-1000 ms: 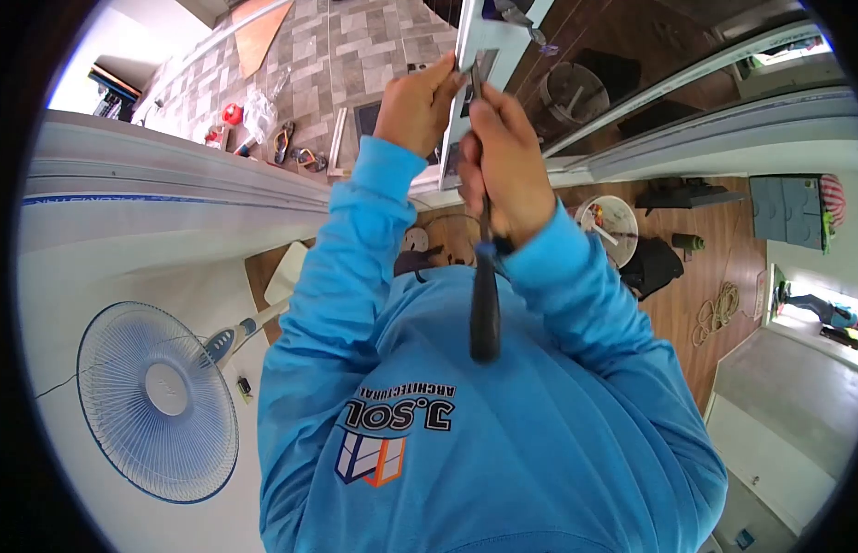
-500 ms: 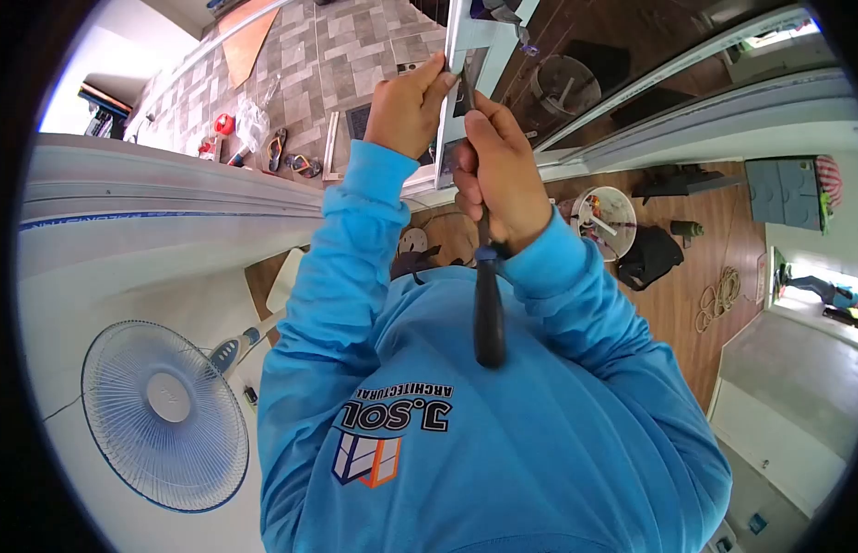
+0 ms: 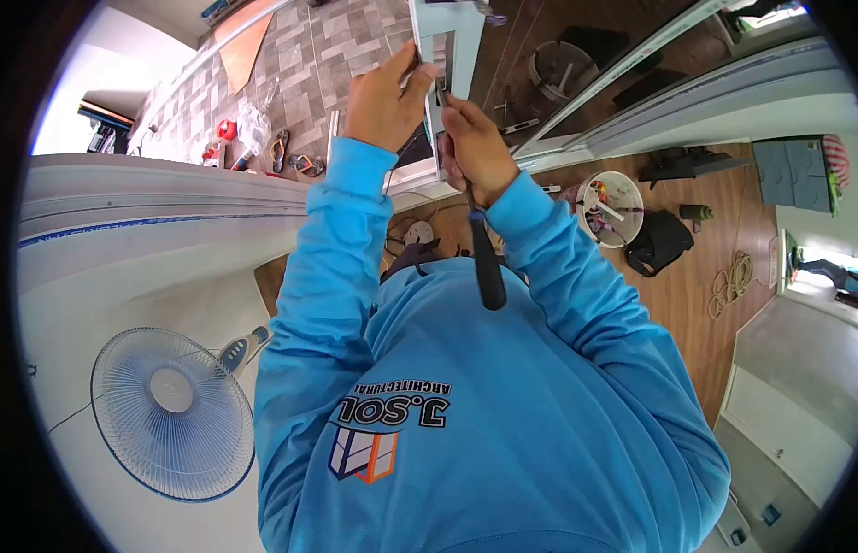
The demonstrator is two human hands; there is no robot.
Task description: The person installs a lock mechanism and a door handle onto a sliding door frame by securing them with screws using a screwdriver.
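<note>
My right hand is closed around the shaft of a long screwdriver, whose black handle points back toward my chest. Its tip meets the edge of a white-framed glass door panel, close to a dark slot. On that same edge, my left hand grips the frame between thumb and fingers, just left of the screwdriver's tip. The fingers partly cover the spot where the tip touches.
A white bucket of tools stands right on the wooden floor, beside a black bag and a coiled rope. A fan is at lower left. Sandals lie on the tiles beyond the door track.
Both hands, the screwdriver and the door frame's edge have shifted left in view. The screwdriver's handle sits higher and tilts more. Both grips stay closed.
</note>
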